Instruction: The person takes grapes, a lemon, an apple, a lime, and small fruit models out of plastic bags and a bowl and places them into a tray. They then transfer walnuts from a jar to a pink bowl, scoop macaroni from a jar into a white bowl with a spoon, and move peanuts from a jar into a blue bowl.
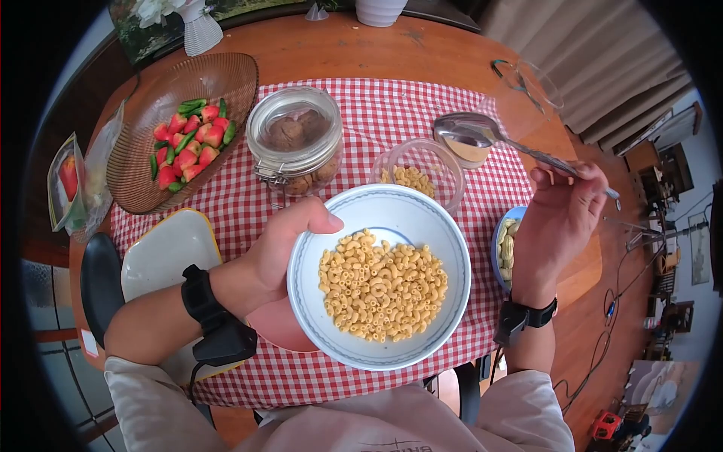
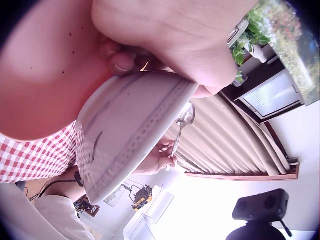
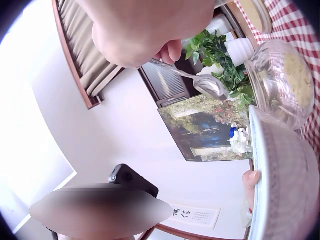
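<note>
My left hand point(image 1: 275, 245) grips the rim of a white bowl point(image 1: 307, 309) with blue bands, thumb over the edge. In the left wrist view its fingers curl under the bowl's point(image 2: 125, 130) side. Elbow macaroni point(image 1: 384, 290) covers the bottom of the bowl, which is raised above a pink plate point(image 1: 282, 328). Up at the right, my right hand point(image 1: 565, 218) pinches the handle of a metal spoon point(image 1: 463, 129). The spoon's bowl point(image 3: 210, 87) appears bare in the right wrist view. Just beyond the white bowl stands a clear container point(image 1: 450, 177) with more macaroni.
A lidded glass jar point(image 1: 294, 162) of brown lumps stands behind the left hand. Left of it are a brown glass dish point(image 1: 132, 162) of red and green pieces and a white tray point(image 1: 166, 248). A blue-rimmed bowl point(image 1: 498, 241) of pale pods lies by the right wrist.
</note>
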Tool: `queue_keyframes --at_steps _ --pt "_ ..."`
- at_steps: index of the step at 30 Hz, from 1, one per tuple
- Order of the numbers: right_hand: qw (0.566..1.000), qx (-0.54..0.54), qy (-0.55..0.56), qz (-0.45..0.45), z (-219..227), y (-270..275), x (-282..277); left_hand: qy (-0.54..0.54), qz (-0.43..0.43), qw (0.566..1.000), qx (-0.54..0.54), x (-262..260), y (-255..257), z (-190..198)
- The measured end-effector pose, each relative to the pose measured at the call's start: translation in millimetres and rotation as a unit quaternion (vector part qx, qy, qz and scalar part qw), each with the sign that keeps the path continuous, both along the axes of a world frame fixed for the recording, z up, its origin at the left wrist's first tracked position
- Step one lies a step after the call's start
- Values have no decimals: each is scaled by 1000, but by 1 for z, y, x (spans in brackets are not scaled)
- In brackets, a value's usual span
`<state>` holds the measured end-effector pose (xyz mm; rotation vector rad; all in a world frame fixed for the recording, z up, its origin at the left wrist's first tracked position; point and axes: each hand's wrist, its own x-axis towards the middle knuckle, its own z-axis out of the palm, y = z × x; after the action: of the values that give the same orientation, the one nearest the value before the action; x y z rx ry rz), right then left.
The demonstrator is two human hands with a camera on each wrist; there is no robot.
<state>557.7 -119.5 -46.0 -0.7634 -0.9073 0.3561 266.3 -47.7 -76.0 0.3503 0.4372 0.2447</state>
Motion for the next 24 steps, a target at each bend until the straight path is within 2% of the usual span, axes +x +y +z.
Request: queue_keyframes --at_steps 2,6,8,9,12,17,19,24 --pt "996 69 -43 45 5 -4 -4 5 2 1000 2 0 0 0" --pt "990 68 -81 89 11 -6 -12 19 1 999 28 -2 4 -15" --pt "972 21 -182 150 11 -8 -16 26 8 999 22 -2 4 -17" --pt "969 11 -206 135 8 -8 -20 26 7 999 23 -2 4 -16" --pt "964 -33 -219 144 3 -15 -27 4 0 1000 28 -3 4 -10" --pt "973 -90 -115 179 1 -13 -28 -4 -13 998 53 -5 4 -5" --pt "970 -188 -35 153 1 -11 -30 13 -7 999 51 -4 5 -12" --pt "970 -208 12 121 3 -5 -26 17 8 1000 17 -1 2 -10"
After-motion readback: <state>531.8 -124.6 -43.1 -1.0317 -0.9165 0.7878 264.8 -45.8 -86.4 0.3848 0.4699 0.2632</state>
